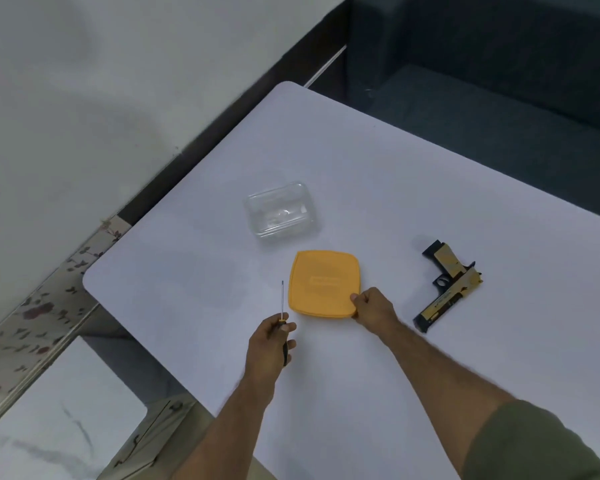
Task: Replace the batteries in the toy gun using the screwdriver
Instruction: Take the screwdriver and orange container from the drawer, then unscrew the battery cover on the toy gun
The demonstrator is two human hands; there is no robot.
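left hand [269, 336] grips screwdriver [283, 317], tip away | right hand [373, 306] pinches lid [324, 284]

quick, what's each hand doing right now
Left hand: grips the screwdriver by its handle.
Right hand: pinches the edge of the yellow lid.

screwdriver [283, 318]: thin metal shaft, black handle with a yellow collar; gripped round the handle, shaft pointing away from the person, tip above the grip near the table.
toy gun [445, 287]: gold and black pistol, lying flat on its side, untouched, well to the right of the grip on the screwdriver, muzzle toward the person, handle away.
batteries: none visible.
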